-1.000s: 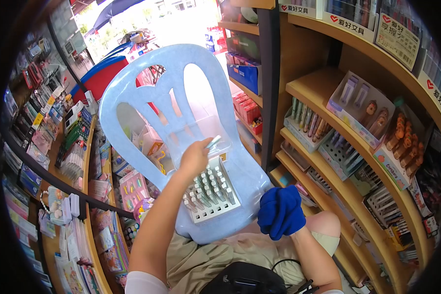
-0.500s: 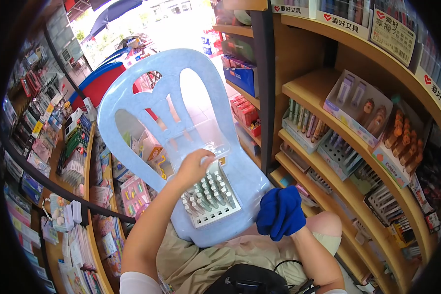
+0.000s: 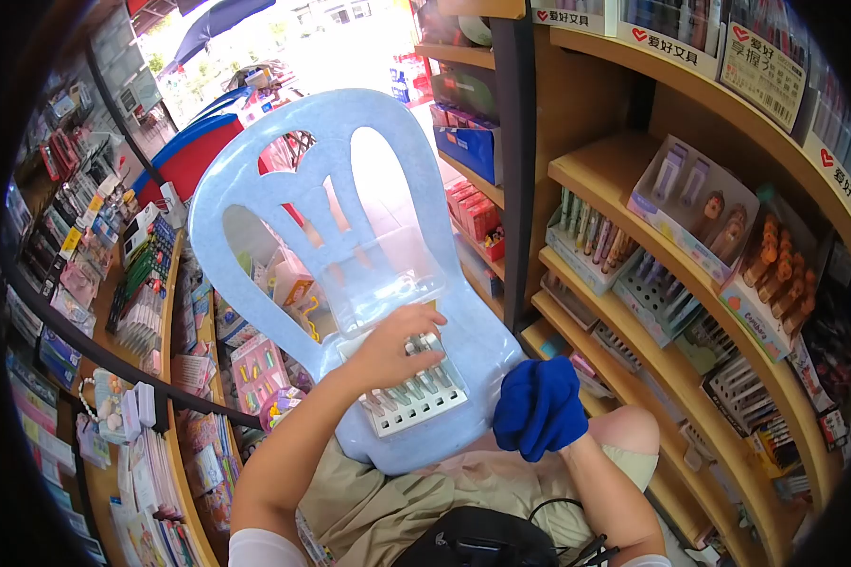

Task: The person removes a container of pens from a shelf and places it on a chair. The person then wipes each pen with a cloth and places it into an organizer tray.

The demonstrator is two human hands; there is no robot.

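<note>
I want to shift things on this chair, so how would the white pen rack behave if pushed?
The white pen rack would probably slide fairly easily, since the blue chair looks smooth and glossy. Its straight edges suggest it is stiff. The slanting pens in it may rattle or shift.

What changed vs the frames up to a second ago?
Left hand moved from beside the clear container back toward the wearer, over the pens in the white rack. The pen-like item it held a second ago no longer shows in it; where it went is unclear. Unchanged: rack, container, chair, blue-covered right hand.
</note>
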